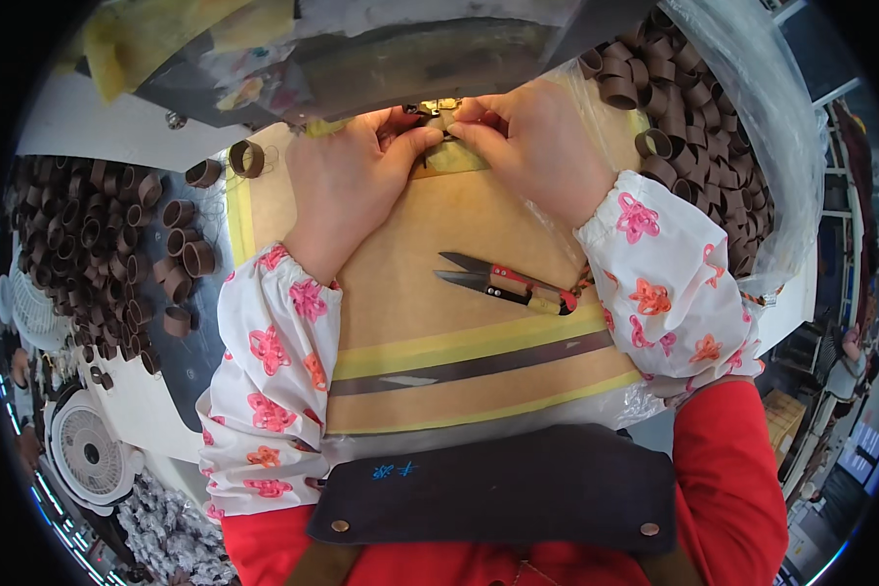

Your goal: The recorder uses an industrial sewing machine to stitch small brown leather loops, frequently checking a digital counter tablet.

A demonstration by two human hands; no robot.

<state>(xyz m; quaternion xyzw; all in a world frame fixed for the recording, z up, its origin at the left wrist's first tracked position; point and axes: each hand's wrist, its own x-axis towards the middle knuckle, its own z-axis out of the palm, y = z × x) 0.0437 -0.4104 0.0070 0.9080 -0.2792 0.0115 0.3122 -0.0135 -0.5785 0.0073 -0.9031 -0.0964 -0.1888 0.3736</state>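
Under the lit needle area of a sewing machine (439,104), my two hands meet with their fingertips close together. My left hand (356,171) is closed, thumb and fingers pinched by the presser foot. Opposite it, my right hand (532,137) is also pinched closed. A small dark edge shows between the fingertips, but what they hold is mostly hidden. Thread snips (508,283) with dark blades and red-and-black handles lie on the tan work surface (410,225) below my hands, blades pointing left.
Piles of brown fabric-like loops (93,234) lie at the left, and more brown loops (698,117) fill clear plastic at the right. One single loop (246,158) sits by my left wrist. The machine head (361,59) overhangs the far side. A white fan (90,449) stands lower left.
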